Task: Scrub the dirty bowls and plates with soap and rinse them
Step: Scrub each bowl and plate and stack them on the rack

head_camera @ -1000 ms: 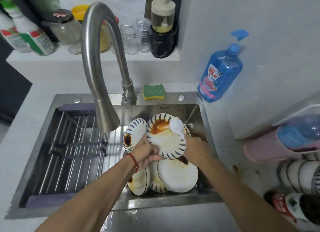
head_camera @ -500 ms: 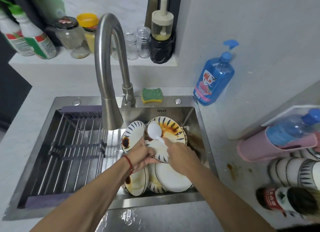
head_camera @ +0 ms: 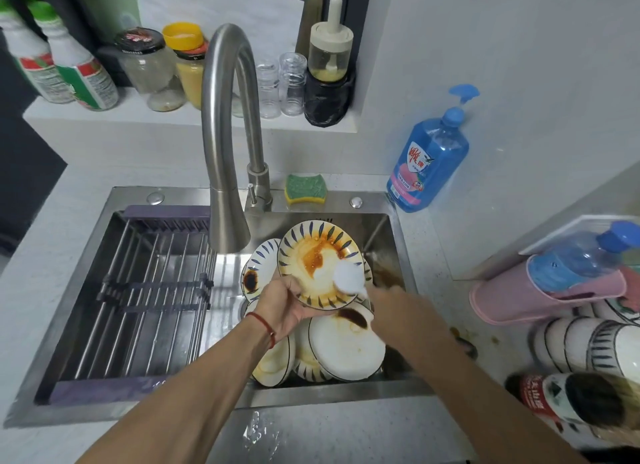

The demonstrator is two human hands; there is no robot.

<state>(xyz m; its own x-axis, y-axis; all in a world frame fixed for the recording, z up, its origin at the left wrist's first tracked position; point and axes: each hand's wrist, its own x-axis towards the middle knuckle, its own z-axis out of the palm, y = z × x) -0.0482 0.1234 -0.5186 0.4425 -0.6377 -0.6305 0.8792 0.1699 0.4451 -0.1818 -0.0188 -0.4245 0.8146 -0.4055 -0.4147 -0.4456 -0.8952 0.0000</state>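
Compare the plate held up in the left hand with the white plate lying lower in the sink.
The held plate has dark blue dashes round its rim; the white plate shows none. The held plate is smeared orange-brown across its middle; the white plate has one dark patch at its upper edge. The left hand grips the held plate tilted up, a white scrubber on it; the white plate rests on others. Both are dirty.

bare forearms, red string bracelet [head_camera: 265,325]

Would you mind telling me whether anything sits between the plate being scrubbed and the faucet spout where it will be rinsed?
Nothing visible does. The plate, held by the left hand, sits just right of the spout, with open space between them.
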